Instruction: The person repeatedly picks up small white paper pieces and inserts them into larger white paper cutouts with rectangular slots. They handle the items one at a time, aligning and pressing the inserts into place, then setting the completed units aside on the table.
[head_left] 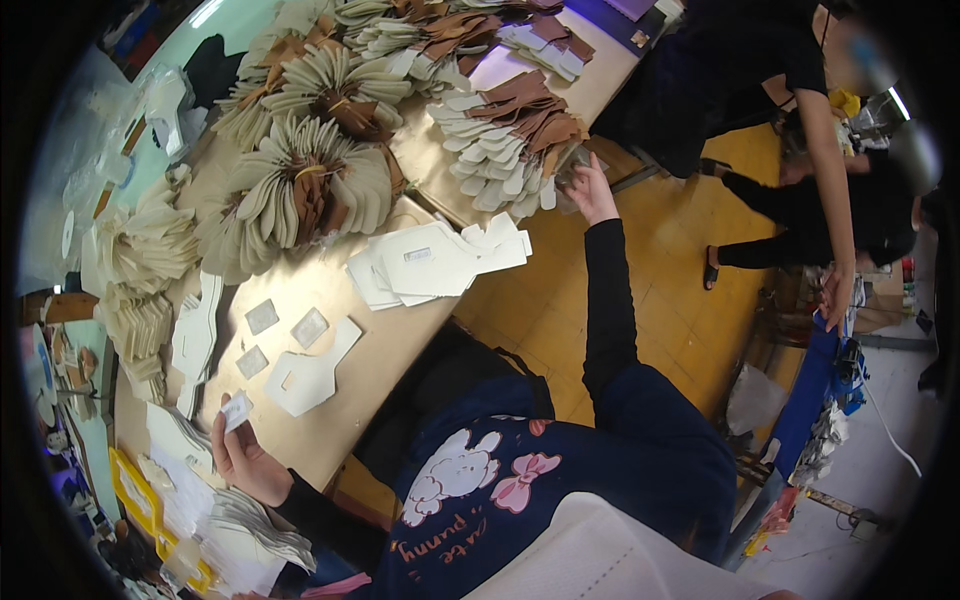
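My left hand [250,470] pinches a small white rectangular piece [236,411] above the near left of the table. Beside it on the table lie several grey square pieces [262,316] and a white shoe-part-shaped cutout [302,382] with a small slot. Farther in is a stack of white flat cutouts [425,262]. My right arm stretches out to the table's right edge. There my right hand [592,195] is at a fanned bundle of white and brown pieces [515,140], its fingers partly bent around something see-through that I cannot make out.
Big fanned bundles of beige and brown pieces [300,190] cover the far table. Beige stacks [140,335] and a yellow frame [135,495] stand at the left. A person in black [740,80] stands at the right, one arm over a blue-edged bench [805,385]. Another person is behind.
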